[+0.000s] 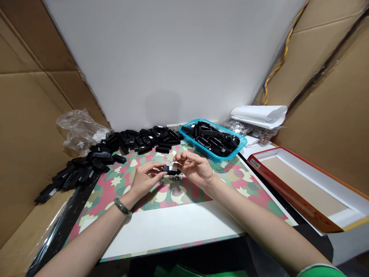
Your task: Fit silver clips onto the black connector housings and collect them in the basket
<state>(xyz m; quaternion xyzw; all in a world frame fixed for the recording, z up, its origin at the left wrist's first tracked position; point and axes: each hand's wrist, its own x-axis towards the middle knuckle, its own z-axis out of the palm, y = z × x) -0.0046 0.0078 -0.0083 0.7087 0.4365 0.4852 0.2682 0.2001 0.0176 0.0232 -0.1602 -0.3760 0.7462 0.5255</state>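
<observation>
My left hand (147, 177), a green bangle (122, 207) on its wrist, pinches one end of a small black plastic part (170, 169) between thumb and fingers. A pale grey patch shows on top of that part. Close by its other end is my right hand (197, 167), palm turned inward, with fingers curled and thumb drawn toward the fingertips. Anything between those fingertips is too small to make out. Beneath both hands lie small shiny metal pieces (174, 177), partly hidden, on the camouflage-patterned board (115, 192).
Similar black parts are heaped (135, 140) along the back and left. A blue basket (221, 157) at back right holds more. Beyond it are bags of small parts (262, 132) and white sheeting (259, 114). An open red box (291, 190) stands right; clear plastic (80, 129) lies left.
</observation>
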